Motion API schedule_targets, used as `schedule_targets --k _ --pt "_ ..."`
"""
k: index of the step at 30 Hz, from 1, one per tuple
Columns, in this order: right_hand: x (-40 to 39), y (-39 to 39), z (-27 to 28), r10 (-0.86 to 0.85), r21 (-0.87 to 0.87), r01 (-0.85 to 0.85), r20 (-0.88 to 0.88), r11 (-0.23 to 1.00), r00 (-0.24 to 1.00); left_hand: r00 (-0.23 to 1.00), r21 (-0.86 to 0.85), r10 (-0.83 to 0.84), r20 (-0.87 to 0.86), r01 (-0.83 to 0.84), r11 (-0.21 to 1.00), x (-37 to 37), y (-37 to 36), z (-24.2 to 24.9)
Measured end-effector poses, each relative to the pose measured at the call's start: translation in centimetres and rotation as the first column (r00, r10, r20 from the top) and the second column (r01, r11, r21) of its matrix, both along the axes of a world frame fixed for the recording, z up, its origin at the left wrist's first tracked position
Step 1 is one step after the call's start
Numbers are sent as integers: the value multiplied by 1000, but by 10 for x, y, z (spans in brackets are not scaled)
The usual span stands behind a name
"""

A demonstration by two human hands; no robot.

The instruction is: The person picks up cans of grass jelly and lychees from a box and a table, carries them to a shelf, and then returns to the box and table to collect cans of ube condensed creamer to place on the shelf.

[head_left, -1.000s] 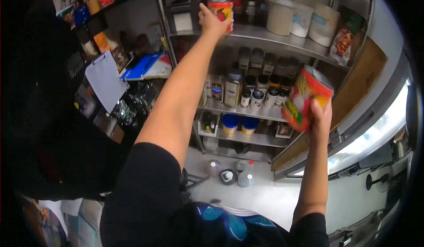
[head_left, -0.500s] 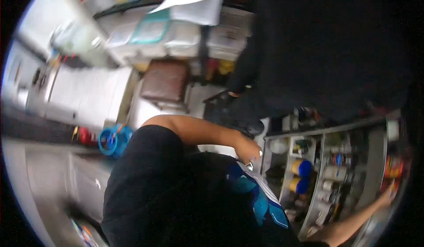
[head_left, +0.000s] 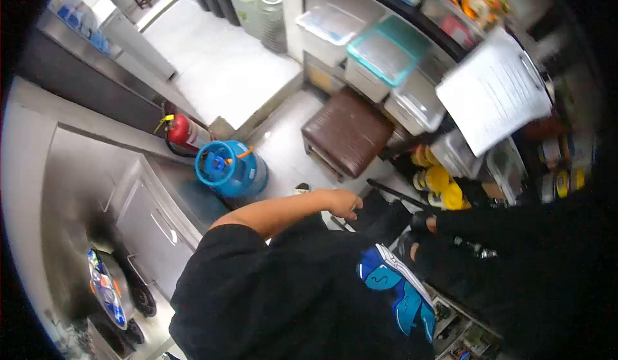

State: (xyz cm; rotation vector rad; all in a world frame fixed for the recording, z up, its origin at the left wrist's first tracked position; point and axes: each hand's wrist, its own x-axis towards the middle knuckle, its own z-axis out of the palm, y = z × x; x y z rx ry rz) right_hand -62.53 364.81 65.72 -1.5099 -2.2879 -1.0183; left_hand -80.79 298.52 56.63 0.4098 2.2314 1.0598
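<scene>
My left hand [head_left: 343,203] reaches across in front of my black shirt [head_left: 290,289], its fingers curled inward. What it holds, if anything, is hidden. Below it in depth lie the pale floor and a dark thing I cannot make out. A brown padded stool [head_left: 347,131] stands near the hand, apart from it. To the hand's left is a blue gas cylinder [head_left: 225,170]. My right hand is out of the picture.
A person in black clothing [head_left: 515,263] stands close at the right. Lidded plastic bins [head_left: 386,51] line a shelf behind the stool; papers [head_left: 496,93] hang beside it. A red fire extinguisher [head_left: 187,132] is by the cylinder. Left is a metal counter with a pan [head_left: 119,289].
My view has swung left, bringing the stove side and doorway into sight. My right hand, earlier at a red package on the shelf, has left the view. The left hand stays curled.
</scene>
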Motion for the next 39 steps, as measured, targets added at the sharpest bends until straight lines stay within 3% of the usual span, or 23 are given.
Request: schedule_targets --k 1,2,4,6,7,10,13,14,15,16,19,21,25,26,27,29,31,32,33,34,38,39 --pt "-33 -53 -29 194 -285 -136 189 949 963 1000 4 21 1 -21 1000 -3 -25 5" --pt "-70 -110 -54 438 -575 -242 230 782 869 999 5 47 -5 -47 999 -4 -53 8" --pt "-139 -221 -91 743 -931 -263 14 254 669 978 52 206 27 -207 977 2 -101 1" --pt "-199 -320 -102 834 -975 -188 -203 -121 514 941 56 338 22 -339 939 12 -152 -2" --pt "-223 -361 -99 846 -962 -146 -273 -231 458 923 21 384 8 -384 923 19 -173 3" --pt "-297 -473 -82 881 -923 -76 -383 -378 278 834 -27 552 -5 -552 834 45 -224 23" --pt "-376 -568 -72 900 -906 -76 -424 -417 101 652 38 756 60 -758 651 75 -262 32" --pt "-389 -611 -56 872 -873 -102 -485 -478 68 572 74 815 92 -820 567 86 -270 31" --pt "-407 -647 -53 889 -892 -24 -453 -452 69 487 107 865 124 -873 476 98 -279 30" --pt "-417 -686 -49 860 -860 -24 -509 -510 -29 419 141 898 138 -905 401 110 -285 28" --pt "-439 -810 -37 764 -791 121 -610 -599 -210 212 135 950 230 -974 184 140 -300 2" --pt "-449 -901 -30 761 -800 237 -598 -551 -251 126 50 967 222 -992 118 144 -321 -13" --pt "-465 -1071 -11 616 -722 367 -692 -586 -378 -44 146 994 99 -988 -58 82 -456 20" --pt "-472 -1106 -9 614 -727 375 -687 -576 -389 -59 250 998 -13 -967 -54 63 -503 9" --pt "-486 -1147 -5 611 -733 381 -681 -564 -404 -74 250 996 -48 -966 -60 45 -548 7" --pt "-509 -1204 -4 599 -697 434 -715 -571 -360 -80 248 996 -36 -966 -69 -2 -623 36" --pt "-527 -1252 7 608 -712 398 -702 -579 -371 -39 207 995 94 -977 -58 -43 -675 72" --pt "-535 -1273 18 636 -720 425 -689 -548 -347 13 141 988 152 -990 -9 -52 -695 78" --pt "-537 -1290 30 666 -729 451 -671 -514 -326 100 168 993 59 -982 89 -54 -709 78" --pt "-543 -1309 44 690 -741 475 -648 -475 -320 117 107 990 82 -988 108 -52 -722 77" --pt "-566 -1397 82 650 -715 540 -672 -443 -355 147 -104 986 73 -982 154 -58 -768 127" --pt "-570 -1419 93 641 -725 552 -661 -411 -391 77 -76 987 141 -993 89 -54 -780 131"
